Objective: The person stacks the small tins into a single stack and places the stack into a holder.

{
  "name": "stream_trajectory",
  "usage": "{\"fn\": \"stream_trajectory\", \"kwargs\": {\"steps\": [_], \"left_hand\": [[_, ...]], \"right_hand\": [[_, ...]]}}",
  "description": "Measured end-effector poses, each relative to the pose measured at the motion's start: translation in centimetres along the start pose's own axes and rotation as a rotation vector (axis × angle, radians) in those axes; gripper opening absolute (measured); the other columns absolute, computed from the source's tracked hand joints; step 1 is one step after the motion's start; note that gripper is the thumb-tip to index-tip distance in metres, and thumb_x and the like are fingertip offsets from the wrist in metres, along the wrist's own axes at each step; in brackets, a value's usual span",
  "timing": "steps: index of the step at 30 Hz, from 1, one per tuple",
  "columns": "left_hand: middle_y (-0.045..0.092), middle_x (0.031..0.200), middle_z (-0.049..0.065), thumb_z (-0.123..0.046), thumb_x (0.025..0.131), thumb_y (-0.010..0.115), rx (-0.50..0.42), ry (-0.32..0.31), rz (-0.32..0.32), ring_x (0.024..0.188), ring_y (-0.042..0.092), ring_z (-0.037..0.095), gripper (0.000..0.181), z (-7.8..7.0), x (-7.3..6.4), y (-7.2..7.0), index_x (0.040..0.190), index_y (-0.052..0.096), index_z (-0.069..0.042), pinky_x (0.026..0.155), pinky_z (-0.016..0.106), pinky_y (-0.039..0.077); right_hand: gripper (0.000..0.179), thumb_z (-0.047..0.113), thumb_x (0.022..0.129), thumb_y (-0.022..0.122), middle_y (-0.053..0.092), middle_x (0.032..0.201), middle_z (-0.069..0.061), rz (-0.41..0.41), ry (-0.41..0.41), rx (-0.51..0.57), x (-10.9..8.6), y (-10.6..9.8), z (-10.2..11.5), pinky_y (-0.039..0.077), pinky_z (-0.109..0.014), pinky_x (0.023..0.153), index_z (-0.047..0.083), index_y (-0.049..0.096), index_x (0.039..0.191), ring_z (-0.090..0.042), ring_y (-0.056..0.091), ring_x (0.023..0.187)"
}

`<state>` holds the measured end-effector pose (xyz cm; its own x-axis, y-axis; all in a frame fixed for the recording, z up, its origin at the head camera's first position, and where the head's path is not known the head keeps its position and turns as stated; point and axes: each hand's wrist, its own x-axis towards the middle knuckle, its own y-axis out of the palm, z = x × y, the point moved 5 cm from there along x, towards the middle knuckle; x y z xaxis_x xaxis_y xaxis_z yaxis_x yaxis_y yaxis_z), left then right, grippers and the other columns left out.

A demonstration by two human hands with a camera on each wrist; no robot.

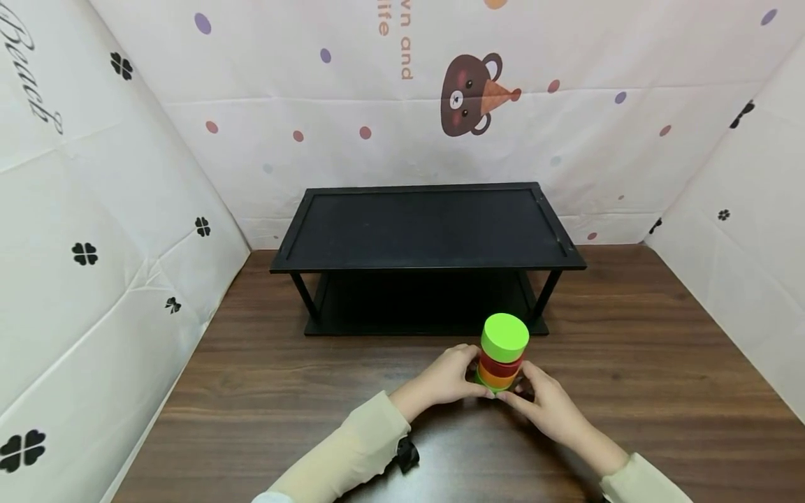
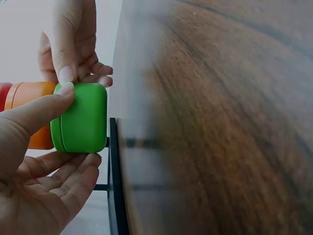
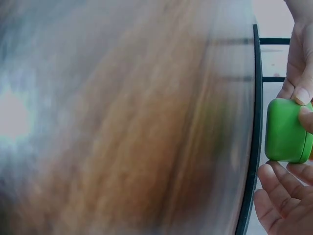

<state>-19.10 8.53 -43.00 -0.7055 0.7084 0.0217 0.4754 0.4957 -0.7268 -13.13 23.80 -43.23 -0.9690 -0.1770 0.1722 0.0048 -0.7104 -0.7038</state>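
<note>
A stack of round, cup-like pieces is held upright between both hands in front of the black shelf. In the head view, its bright green top (image 1: 505, 337) sits over a red band (image 1: 499, 367) and an orange band (image 1: 495, 381). A rounded green piece (image 2: 84, 120) forms the bottom. My left hand (image 1: 448, 377) grips that lower end, thumb on the near side and fingers on the other. From the right, my right hand (image 1: 553, 409) holds the same end between thumb and fingers. The wrist views show a gap between the green base and the tabletop.
A black two-tier shelf (image 1: 421, 227) stands at the back of the brown wooden table (image 1: 251, 419), just behind the stack. White printed cloth (image 1: 390, 161) encloses the back and both sides. Something small and black (image 1: 407, 454) shows beneath the left sleeve.
</note>
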Motion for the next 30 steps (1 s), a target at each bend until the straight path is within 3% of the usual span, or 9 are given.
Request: {"fn": "stream_trajectory", "kwargs": {"steps": [10,20,30], "left_hand": [[0.063,0.11,0.002,-0.032,0.078,0.079,0.046,0.009,-0.006,0.101,0.059,0.011,0.053,-1.0,-0.9,-0.8,0.12,0.059,-0.007,0.083,0.018,0.047],[0.064,0.111,0.0,-0.033,0.078,0.079,0.059,0.02,-0.001,0.101,0.058,0.006,0.051,-1.5,-2.2,-1.0,0.119,0.059,-0.009,0.086,0.019,0.048],[0.064,0.111,0.001,-0.027,0.078,0.079,-0.051,0.033,-0.008,0.097,0.058,0.003,0.049,-1.9,-4.2,-1.7,0.119,0.059,-0.009,0.083,0.019,0.05]], "right_hand": [[0.034,0.019,0.083,0.074,0.063,0.096,0.0,-0.011,-0.05,-0.029,-0.4,-0.5,1.4,0.048,-0.023,0.063,0.008,0.057,0.109,-0.007,0.057,0.079],[0.034,0.023,0.083,0.074,0.064,0.098,0.002,0.012,-0.071,-0.067,-1.2,-0.4,2.7,0.049,-0.024,0.063,0.009,0.058,0.109,-0.006,0.058,0.08],[0.039,0.038,0.086,0.068,0.063,0.105,0.004,0.074,-0.065,-0.129,-1.6,-0.6,4.6,0.051,-0.026,0.069,0.012,0.058,0.114,-0.008,0.058,0.085]]}}
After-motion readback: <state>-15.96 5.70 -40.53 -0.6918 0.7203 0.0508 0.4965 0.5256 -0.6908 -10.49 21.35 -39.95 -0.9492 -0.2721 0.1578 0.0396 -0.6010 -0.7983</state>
